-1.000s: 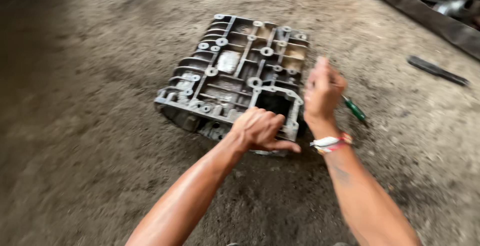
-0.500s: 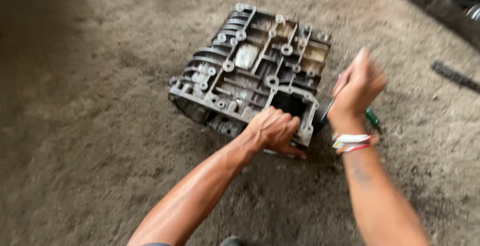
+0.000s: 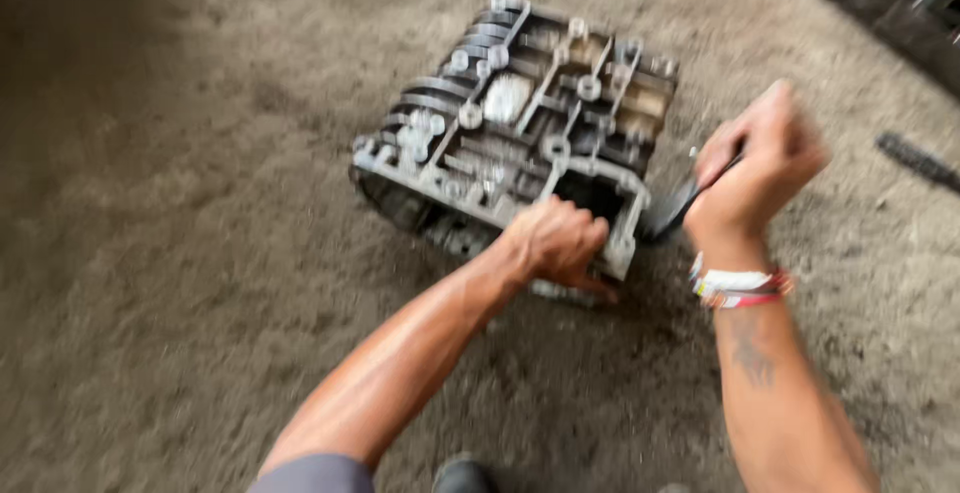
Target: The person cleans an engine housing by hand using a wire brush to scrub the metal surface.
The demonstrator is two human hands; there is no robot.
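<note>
On a gritty, dusty floor (image 3: 180, 253), the left hand (image 3: 553, 243) clamps the grey metal casing (image 3: 520, 143); the right hand (image 3: 757, 168) grips a dark tool (image 3: 672, 211).

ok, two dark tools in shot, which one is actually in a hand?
The dark tool beside the metal casing, gripped in the right hand. The other, a dark bar, lies untouched on the dirt floor at far right.

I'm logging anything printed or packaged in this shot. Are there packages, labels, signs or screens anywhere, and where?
None in view: only a bare grey metal casing on the dirt floor, gripped at its near edge by the left hand; the right hand holds a dark tool.
</note>
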